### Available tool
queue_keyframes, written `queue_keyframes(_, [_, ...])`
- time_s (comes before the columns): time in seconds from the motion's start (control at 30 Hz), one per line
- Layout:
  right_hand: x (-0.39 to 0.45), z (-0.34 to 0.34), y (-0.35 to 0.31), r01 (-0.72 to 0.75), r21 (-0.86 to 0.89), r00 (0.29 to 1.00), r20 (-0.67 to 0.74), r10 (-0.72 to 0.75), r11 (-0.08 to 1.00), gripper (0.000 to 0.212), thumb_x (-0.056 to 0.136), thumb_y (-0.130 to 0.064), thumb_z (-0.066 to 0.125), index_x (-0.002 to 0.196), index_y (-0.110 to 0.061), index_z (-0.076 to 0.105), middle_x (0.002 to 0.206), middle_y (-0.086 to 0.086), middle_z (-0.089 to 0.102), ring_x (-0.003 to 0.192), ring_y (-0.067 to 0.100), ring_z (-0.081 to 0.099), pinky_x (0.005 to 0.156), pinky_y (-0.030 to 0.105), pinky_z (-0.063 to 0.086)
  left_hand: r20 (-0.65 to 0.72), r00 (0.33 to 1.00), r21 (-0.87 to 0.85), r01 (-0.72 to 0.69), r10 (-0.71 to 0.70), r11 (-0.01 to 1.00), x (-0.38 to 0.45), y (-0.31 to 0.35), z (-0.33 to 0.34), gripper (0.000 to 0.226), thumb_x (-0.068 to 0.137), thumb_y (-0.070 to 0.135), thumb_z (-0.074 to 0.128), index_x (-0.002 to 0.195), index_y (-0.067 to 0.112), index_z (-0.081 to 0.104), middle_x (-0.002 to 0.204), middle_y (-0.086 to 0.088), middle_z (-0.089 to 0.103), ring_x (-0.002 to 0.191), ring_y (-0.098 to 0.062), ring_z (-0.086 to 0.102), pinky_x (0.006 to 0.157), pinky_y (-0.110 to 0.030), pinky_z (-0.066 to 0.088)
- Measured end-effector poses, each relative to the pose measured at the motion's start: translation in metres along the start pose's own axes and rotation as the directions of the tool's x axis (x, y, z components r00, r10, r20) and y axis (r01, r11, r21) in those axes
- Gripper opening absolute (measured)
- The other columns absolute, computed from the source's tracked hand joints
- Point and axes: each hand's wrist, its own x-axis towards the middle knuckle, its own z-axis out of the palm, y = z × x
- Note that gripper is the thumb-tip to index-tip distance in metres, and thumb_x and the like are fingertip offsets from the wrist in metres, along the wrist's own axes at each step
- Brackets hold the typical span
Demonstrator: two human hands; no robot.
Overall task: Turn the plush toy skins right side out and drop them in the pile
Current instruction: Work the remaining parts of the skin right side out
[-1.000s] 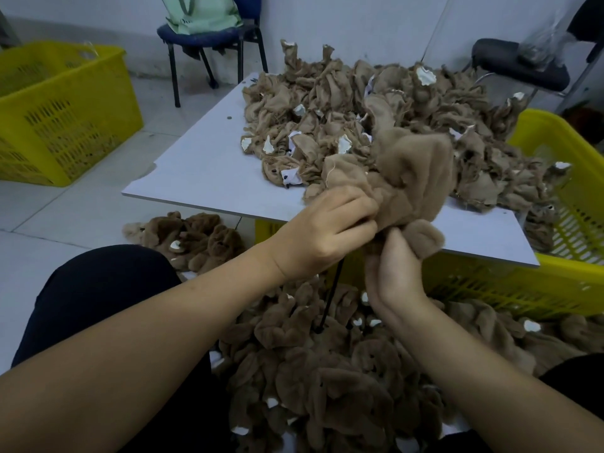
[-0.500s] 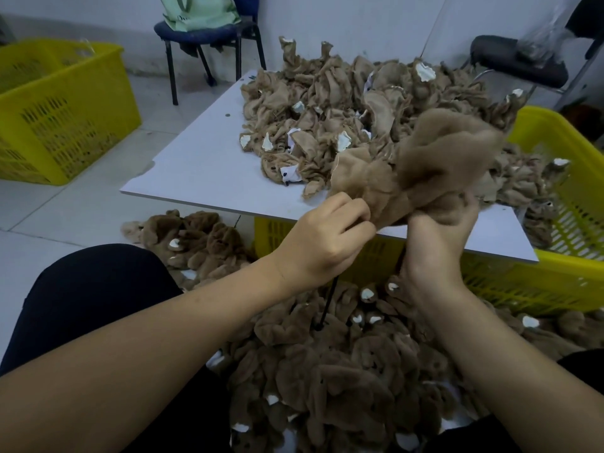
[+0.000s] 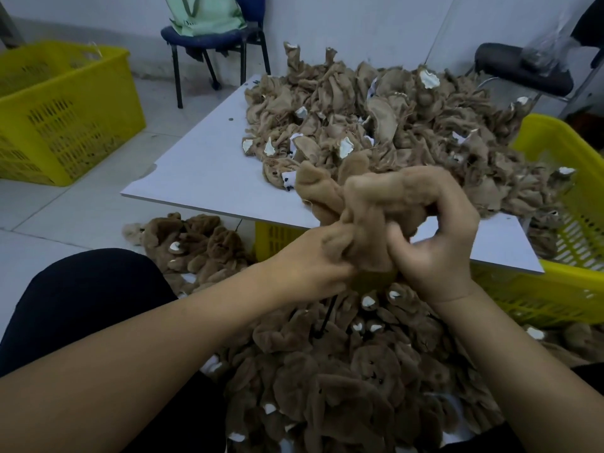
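Hands clenched one plush skin (image 3: 376,210) above the table edge (image 3: 209,204): our left hand (image 3: 307,259) pinched its lower end, our right hand (image 3: 434,243) gripped its bulk, long axis running between them, finished pile (image 3: 343,380) directly below.

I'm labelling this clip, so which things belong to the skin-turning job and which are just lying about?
Job: tan plush skin gripped by left hand and right hand; unturned heap on white table; fluffy brown pile below.
Lying about: yellow plastic crate; blue chair; green bag.
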Motion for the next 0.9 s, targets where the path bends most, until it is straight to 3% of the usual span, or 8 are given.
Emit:
queue_keyframes(0.2, [-0.009,0.012,0.001,-0.501,0.375,0.814,-0.1,0.572,0.78,0.004,0.097,-0.024,0.065,0.095,-0.025,0.061,0.081,-0.02,0.069,0.08,-0.001,0.063,0.07,0.022,0.051,-0.16,0.974,-0.109,0.141,-0.158,0.984,0.009,-0.002,-0.012,0.01,0.085,0.002,0.067,0.091,-0.006,0.066,0.079,-0.015,0.059,0.071,-0.03,0.054,0.062,-0.041,0.043])
queue_keyframes(0.3, [-0.013,0.019,0.005,-0.626,0.448,0.702,-0.031,0.711,0.638,0.003,0.098,-0.015,0.064,0.101,-0.016,0.063,0.086,-0.015,0.07,0.083,0.003,0.067,0.071,0.022,0.054,-0.302,0.879,-0.013,0.382,-0.368,0.924,0.015,-0.002,-0.01,0.041,0.084,0.032,0.072,0.111,0.002,0.065,0.106,-0.012,0.06,0.101,-0.027,0.051,0.086,-0.038,0.035])
queue_keyframes(0.43, [-0.011,0.022,0.014,-0.786,0.47,0.512,0.13,0.849,0.402,0.023,0.094,-0.012,0.069,0.114,-0.013,0.058,0.105,0.009,0.067,0.08,0.014,0.068,0.06,0.023,0.054,-0.181,0.858,-0.038,0.483,-0.481,0.875,0.019,-0.01,-0.014,0.039,0.083,0.041,0.077,0.104,0.01,0.07,0.138,-0.01,0.053,0.133,-0.029,0.037,0.109,-0.047,0.023])
queue_keyframes(0.53, [-0.003,0.015,0.006,-0.72,0.306,0.664,0.041,0.747,0.623,0.059,0.087,0.004,0.072,0.133,-0.017,0.043,0.13,0.008,0.055,0.109,0.01,0.061,0.085,0.021,0.055,-0.162,0.913,0.013,0.381,-0.374,0.924,0.021,-0.018,-0.017,0.029,0.087,0.029,0.075,0.093,0.002,0.067,0.108,-0.01,0.066,0.107,-0.03,0.057,0.099,-0.045,0.039])
queue_keyframes(0.6, [0.006,0.004,0.0,-0.442,0.173,0.888,-0.057,0.457,0.88,0.06,0.082,0.019,0.055,0.136,-0.004,0.046,0.134,0.01,0.052,0.124,0.016,0.054,0.104,0.031,0.048,-0.12,0.923,-0.038,0.363,-0.365,0.931,0.021,-0.018,-0.019,0.027,0.094,0.029,0.067,0.098,0.003,0.064,0.091,-0.009,0.063,0.086,-0.026,0.056,0.078,-0.042,0.044])
queue_keyframes(0.67, [0.014,-0.007,-0.001,-0.139,0.143,0.99,0.015,0.139,0.98,0.046,0.08,0.013,0.045,0.123,0.001,0.058,0.121,0.015,0.061,0.116,0.025,0.059,0.099,0.041,0.05,-0.109,0.924,-0.008,0.367,-0.365,0.93,0.021,-0.018,-0.017,0.032,0.098,0.031,0.059,0.117,0.005,0.062,0.1,-0.008,0.067,0.091,-0.028,0.061,0.076,-0.04,0.043])
queue_keyframes(0.73, [0.018,-0.01,0.003,-0.06,0.144,0.986,0.163,0.036,0.988,0.029,0.092,-0.009,0.047,0.115,-0.001,0.063,0.11,0.011,0.066,0.106,0.022,0.063,0.091,0.036,0.051,-0.082,0.937,0.026,0.341,-0.338,0.94,0.022,-0.018,-0.016,0.034,0.097,0.029,0.056,0.123,0.006,0.059,0.104,-0.005,0.067,0.093,-0.028,0.061,0.075,-0.037,0.041])
queue_keyframes(0.9, [-0.016,0.015,0.011,-0.45,0.048,0.83,0.392,0.397,0.892,0.029,0.105,-0.036,0.039,0.111,-0.015,0.058,0.106,0.011,0.063,0.101,0.022,0.061,0.088,0.036,0.05,0.011,0.897,-0.257,0.43,-0.442,0.865,0.021,-0.011,-0.002,0.012,0.101,0.019,0.046,0.104,0.008,0.045,0.086,-0.002,0.054,0.07,-0.022,0.05,0.063,-0.037,0.036])
